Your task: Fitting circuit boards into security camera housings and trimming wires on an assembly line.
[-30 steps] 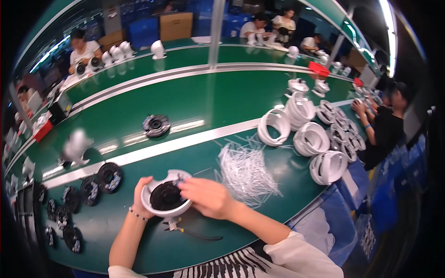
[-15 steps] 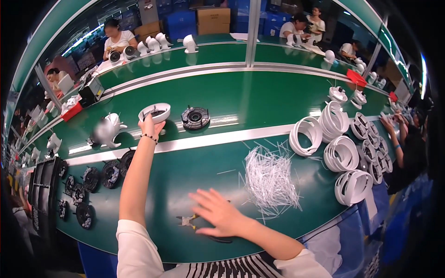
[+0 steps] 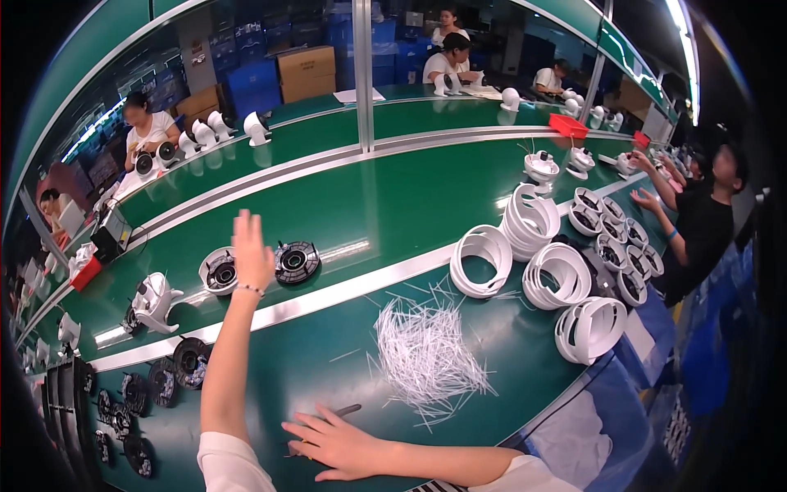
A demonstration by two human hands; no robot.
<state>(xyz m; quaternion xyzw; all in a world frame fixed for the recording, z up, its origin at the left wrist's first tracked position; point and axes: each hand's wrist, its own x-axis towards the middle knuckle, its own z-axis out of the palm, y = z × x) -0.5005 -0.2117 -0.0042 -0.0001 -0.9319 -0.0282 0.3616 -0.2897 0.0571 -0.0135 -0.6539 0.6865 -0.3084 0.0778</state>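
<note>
My left hand (image 3: 252, 256) is raised over the green work surface with its fingers stretched out, holding nothing. Just left of it lies a white ring-shaped housing (image 3: 206, 280) with a black part inside. To its right sits a black round slotted part (image 3: 296, 261). My right hand (image 3: 343, 444) is spread low over the near table, fingers apart. Beneath it are pliers, mostly hidden; one dark handle (image 3: 349, 408) pokes out past the fingers. I cannot tell whether the hand touches them.
A heap of thin white strips (image 3: 428, 353) lies centre right. Beyond are stacked white rings (image 3: 480, 261) and several white rings with black inserts (image 3: 611, 252). Black round parts (image 3: 191, 362) and a black crate (image 3: 64, 410) are at left. A co-worker (image 3: 705, 213) reaches in from the right.
My left hand has let go of the white ring housing, which now rests on the green surface. My right hand has come over the pliers. The whole view has swung to the right.
</note>
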